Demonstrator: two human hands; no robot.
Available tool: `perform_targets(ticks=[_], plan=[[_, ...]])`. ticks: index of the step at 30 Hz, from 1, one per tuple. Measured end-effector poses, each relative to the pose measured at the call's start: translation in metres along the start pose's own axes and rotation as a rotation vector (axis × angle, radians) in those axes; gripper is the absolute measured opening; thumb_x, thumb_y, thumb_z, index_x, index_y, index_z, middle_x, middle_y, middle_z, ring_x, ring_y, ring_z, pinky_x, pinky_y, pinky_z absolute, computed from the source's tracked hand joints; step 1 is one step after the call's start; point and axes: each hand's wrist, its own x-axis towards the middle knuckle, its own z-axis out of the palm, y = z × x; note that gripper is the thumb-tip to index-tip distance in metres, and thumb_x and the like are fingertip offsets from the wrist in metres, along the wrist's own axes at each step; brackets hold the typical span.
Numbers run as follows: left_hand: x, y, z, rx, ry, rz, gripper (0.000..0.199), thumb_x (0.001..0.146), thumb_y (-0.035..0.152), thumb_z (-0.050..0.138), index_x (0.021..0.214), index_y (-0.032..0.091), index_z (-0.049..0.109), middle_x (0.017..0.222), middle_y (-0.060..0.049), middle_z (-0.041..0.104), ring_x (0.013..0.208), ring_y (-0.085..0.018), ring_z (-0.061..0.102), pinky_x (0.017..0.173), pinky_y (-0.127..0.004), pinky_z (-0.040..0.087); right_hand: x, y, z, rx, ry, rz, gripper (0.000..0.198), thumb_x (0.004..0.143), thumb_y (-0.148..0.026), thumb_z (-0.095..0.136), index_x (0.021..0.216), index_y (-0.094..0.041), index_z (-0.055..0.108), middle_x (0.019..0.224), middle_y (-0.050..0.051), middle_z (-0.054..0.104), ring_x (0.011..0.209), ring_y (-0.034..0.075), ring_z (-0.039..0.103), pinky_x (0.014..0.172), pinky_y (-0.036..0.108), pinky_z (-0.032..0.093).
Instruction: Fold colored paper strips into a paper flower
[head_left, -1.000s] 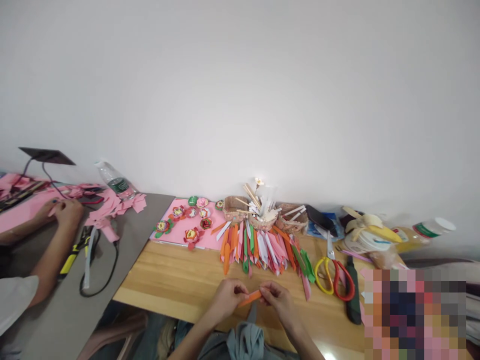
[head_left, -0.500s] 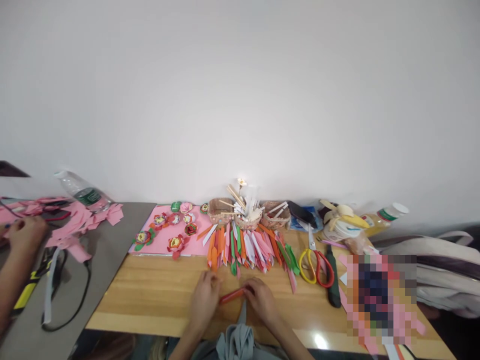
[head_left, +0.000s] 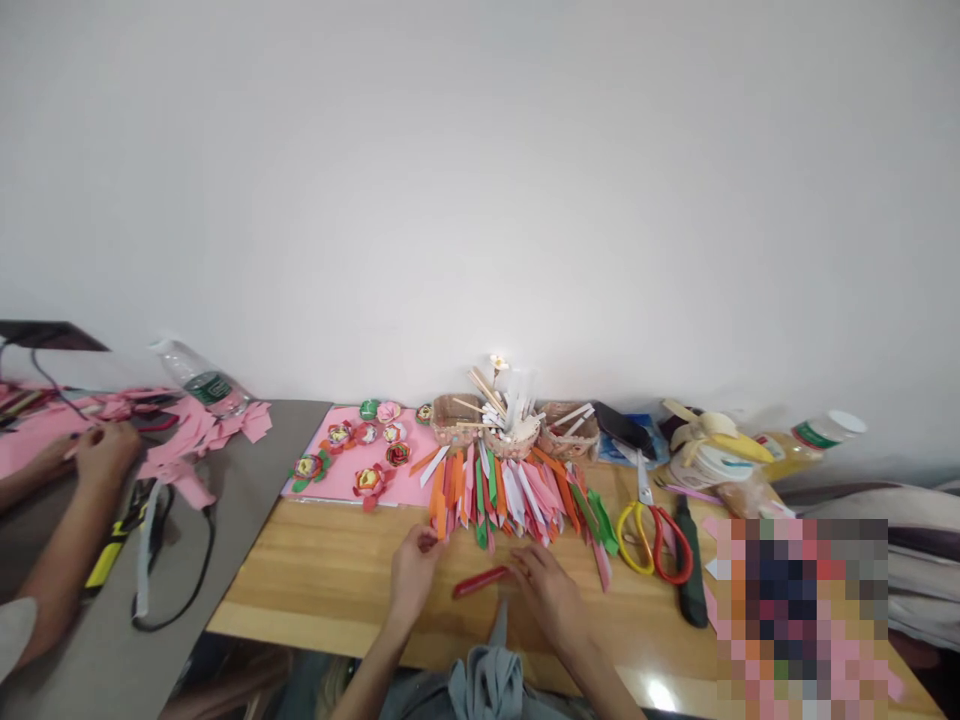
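Observation:
My right hand is closed, its fingertips pinching one end of a folded red paper strip. The strip's other end points left above the wood. My left hand is apart from the red strip, fingers curled together at the lower tip of a folded orange paper strip; whether they grip it is too small to tell. Beyond both hands, a row of folded paper strips in orange, green, white and pink lies fanned out.
Paper flowers sit on a pink sheet. Behind the strips stand small baskets with white sticks. To the right lie scissors, a dark green tool and bottles. At left, another person's hands work with pink paper.
My left hand has left the red strip's end and moved up to the orange strip's tip. The right hand still holds the red strip. The view has shifted slightly left.

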Motion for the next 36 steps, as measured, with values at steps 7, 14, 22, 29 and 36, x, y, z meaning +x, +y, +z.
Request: perform_targets(ticks=[7, 14, 22, 29, 36], plan=[[-0.038, 0.043, 0.015, -0.424, -0.295, -0.076, 0.036, 0.059, 0.043, 0.067, 0.082, 0.015, 0.063, 0.072, -0.003, 0.064, 0.061, -0.013, 0.057, 0.054, -0.023, 0.044, 0.013, -0.035, -0.016, 0.391, -0.061, 0.122, 0.048, 0.082, -0.053, 0.04, 0.099, -0.016, 0.065, 0.078, 0.007, 0.066, 0.059, 0.016, 0.057, 0.05, 0.025, 0.044], [-0.043, 0.048, 0.028, -0.488, -0.378, -0.088, 0.032, 0.05, 0.036, 0.074, 0.07, 0.013, 0.063, 0.06, -0.002, 0.061, 0.053, -0.012, 0.054, 0.05, -0.023, 0.04, 0.013, -0.046, -0.024, 0.543, -0.1, 0.187, 0.036, 0.073, -0.049, 0.056, 0.077, -0.014, 0.066, 0.057, -0.001, 0.053, 0.046, 0.008, 0.042, 0.043, 0.02, 0.033], [-0.037, 0.043, 0.039, -0.46, -0.306, -0.009, 0.021, 0.051, 0.029, 0.073, 0.059, 0.014, 0.061, 0.054, 0.001, 0.058, 0.05, -0.012, 0.052, 0.051, -0.024, 0.042, 0.006, -0.047, -0.015, 0.426, -0.097, 0.1, 0.018, 0.066, -0.034, 0.064, 0.068, -0.016, 0.068, 0.061, 0.0, 0.055, 0.058, 0.014, 0.048, 0.053, 0.024, 0.038], [-0.018, 0.04, 0.019, -0.378, -0.284, -0.02, 0.016, 0.078, 0.026, 0.058, 0.084, 0.012, 0.06, 0.08, -0.002, 0.061, 0.071, -0.013, 0.058, 0.066, -0.03, 0.048, 0.013, -0.027, -0.031, 0.295, -0.124, 0.054, 0.032, 0.074, -0.03, 0.06, 0.104, -0.019, 0.063, 0.083, 0.004, 0.065, 0.073, 0.017, 0.059, 0.065, 0.028, 0.047], [-0.009, 0.031, -0.003, -0.434, -0.2, -0.069, 0.031, 0.084, 0.03, 0.05, 0.11, 0.015, 0.051, 0.109, -0.008, 0.055, 0.092, -0.019, 0.057, 0.077, -0.039, 0.049, 0.021, 0.02, -0.035, 0.058, -0.145, 0.018, 0.021, 0.086, -0.029, 0.052, 0.1, -0.015, 0.057, 0.101, 0.005, 0.06, 0.085, 0.016, 0.059, 0.075, 0.037, 0.049]])
